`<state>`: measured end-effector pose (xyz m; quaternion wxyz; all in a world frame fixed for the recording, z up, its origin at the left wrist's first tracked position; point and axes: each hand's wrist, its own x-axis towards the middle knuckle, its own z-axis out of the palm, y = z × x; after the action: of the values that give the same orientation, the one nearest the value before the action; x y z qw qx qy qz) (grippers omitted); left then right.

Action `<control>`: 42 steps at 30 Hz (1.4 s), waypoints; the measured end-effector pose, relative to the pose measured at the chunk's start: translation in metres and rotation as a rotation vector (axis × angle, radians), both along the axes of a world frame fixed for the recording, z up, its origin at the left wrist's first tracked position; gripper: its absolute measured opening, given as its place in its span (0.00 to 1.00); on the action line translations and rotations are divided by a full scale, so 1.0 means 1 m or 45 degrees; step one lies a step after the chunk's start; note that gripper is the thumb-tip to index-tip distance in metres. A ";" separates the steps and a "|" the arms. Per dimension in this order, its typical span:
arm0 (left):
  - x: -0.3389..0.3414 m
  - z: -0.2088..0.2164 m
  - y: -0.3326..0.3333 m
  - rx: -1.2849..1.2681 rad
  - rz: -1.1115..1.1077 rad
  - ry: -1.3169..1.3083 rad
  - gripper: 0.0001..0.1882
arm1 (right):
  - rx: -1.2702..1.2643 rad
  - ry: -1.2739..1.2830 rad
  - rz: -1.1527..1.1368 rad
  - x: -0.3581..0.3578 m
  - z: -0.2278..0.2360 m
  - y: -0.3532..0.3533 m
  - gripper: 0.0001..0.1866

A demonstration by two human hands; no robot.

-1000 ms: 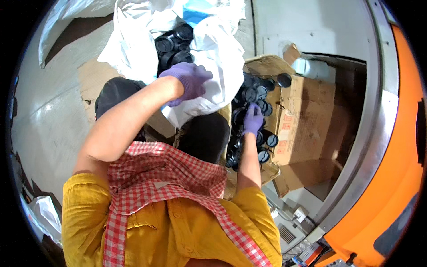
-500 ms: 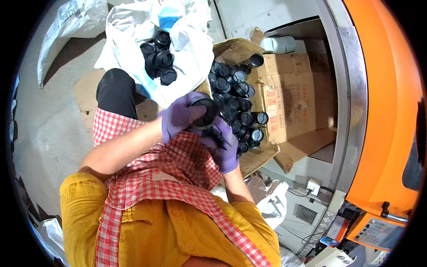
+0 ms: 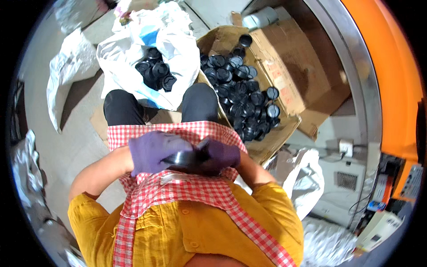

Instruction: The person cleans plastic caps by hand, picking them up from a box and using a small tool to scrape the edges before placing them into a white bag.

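Observation:
Both hands wear purple gloves and meet over my lap, above the checked apron. Between them is a round black plastic part [image 3: 181, 159], like a cap or a shallow cup, mostly covered by the fingers. My left hand [image 3: 155, 152] wraps around its left side. On its other side my right hand [image 3: 219, 155] is closed on it, fingers curled and slightly blurred. Ahead of my knees, a white woven sack [image 3: 115, 58] holds several similar black parts [image 3: 160, 70]. To its right, an open cardboard box [image 3: 278, 144] contains a heap of them [image 3: 242, 95].
An orange machine [image 3: 378, 58] with a metal edge stands on the right, and a flattened carton [image 3: 284, 84] leans beside the box. White plastic bags [image 3: 307, 180] lie at my right. Another white sack [image 3: 71, 66] rests on the floor at far left.
Both hands have drawn back from beside the box to my lap, bringing the black part along. My view has shifted, and both knees now show.

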<state>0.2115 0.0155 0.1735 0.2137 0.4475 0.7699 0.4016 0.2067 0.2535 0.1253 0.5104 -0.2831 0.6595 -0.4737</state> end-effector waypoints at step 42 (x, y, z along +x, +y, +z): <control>-0.078 -0.130 -0.027 -0.204 1.157 -0.245 0.31 | 1.002 0.835 -2.558 -0.131 -0.159 0.213 0.22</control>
<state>0.1340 -0.0110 0.0431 0.1208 0.0080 0.8931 0.4334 0.0758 0.4667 -0.0334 -0.2464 0.4456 0.7942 -0.3316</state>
